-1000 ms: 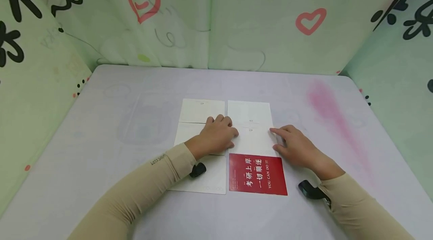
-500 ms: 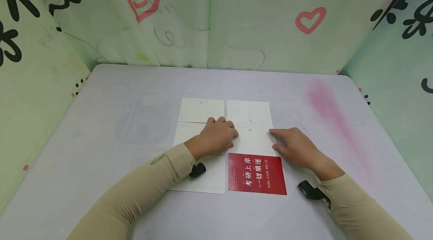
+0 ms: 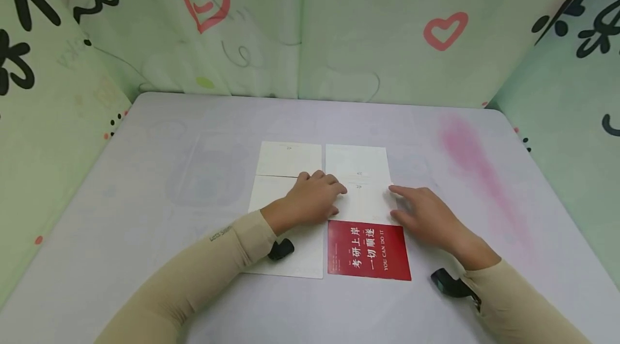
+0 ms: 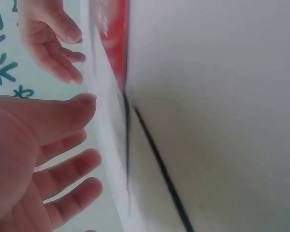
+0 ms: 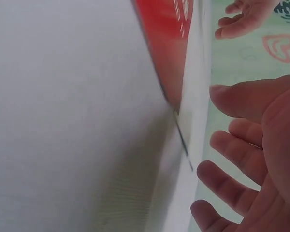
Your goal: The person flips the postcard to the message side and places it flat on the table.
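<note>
Several white cards (image 3: pixel 356 161) lie face up in two columns, with small print near some edges. At the near end of the right column lies a red card (image 3: pixel 368 250) with white lettering. My left hand (image 3: pixel 314 198) is over the gap between the columns, index finger reaching above the right-hand white card; it hides part of the left column. At that card's right edge is my right hand (image 3: pixel 428 217), thumb and index tips right at the border. In both wrist views, the left hand (image 4: pixel 38 159) and right hand (image 5: pixel 251 154) have loose, spread fingers holding nothing.
A white-covered table (image 3: pixel 194 118) bears a pink smear (image 3: pixel 474 161) at right. Green printed curtains (image 3: pixel 368 21) with hearts and black characters enclose its back and sides. A black wrist device (image 3: pixel 452 285) is worn at the right sleeve, another (image 3: pixel 281 250) at the left.
My left hand has slid slightly right, towards the right column. My right hand has drawn a little right and nearer, its index fingertip coming off the white card's face. The cards look unmoved.
</note>
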The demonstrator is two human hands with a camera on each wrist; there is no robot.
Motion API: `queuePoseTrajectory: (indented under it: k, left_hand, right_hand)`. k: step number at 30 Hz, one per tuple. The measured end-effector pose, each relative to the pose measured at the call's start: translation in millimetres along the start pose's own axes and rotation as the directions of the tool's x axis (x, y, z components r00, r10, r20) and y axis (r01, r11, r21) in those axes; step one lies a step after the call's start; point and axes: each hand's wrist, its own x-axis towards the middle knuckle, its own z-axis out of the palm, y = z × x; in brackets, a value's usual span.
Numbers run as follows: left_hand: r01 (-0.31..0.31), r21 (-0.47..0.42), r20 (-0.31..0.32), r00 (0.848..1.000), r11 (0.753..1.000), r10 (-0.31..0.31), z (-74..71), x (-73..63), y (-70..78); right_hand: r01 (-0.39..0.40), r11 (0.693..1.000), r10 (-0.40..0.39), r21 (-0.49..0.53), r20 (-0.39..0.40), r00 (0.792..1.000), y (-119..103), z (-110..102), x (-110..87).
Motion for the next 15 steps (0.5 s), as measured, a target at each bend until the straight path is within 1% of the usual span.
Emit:
queuePoseTrajectory:
  k: [3,6,10,15]
  left_hand:
    - [-0.008,0.012,0.003,1.000,1.000,0.008,-2.3,-10.0,6.2]
    - [-0.036,0.050,-0.001,0.999,0.998,0.036,-1.9,-22.2,13.2]
    - [-0.077,0.088,-0.024,0.997,0.993,0.080,3.4,-37.9,20.4]
    - [-0.104,0.163,-0.032,0.993,0.981,0.111,12.9,-54.9,27.8]
  right_hand:
    - [0.016,1.000,-0.016,0.018,-0.004,1.000,-5.4,-2.4,-9.9]
    - [0.029,0.999,-0.030,0.030,0.010,1.000,-9.1,-5.5,-22.4]
    - [0.021,0.999,-0.022,0.038,0.033,0.999,-9.6,-5.1,-39.3]
    - [0.015,0.999,-0.017,0.040,0.047,0.999,-10.3,2.5,-55.3]
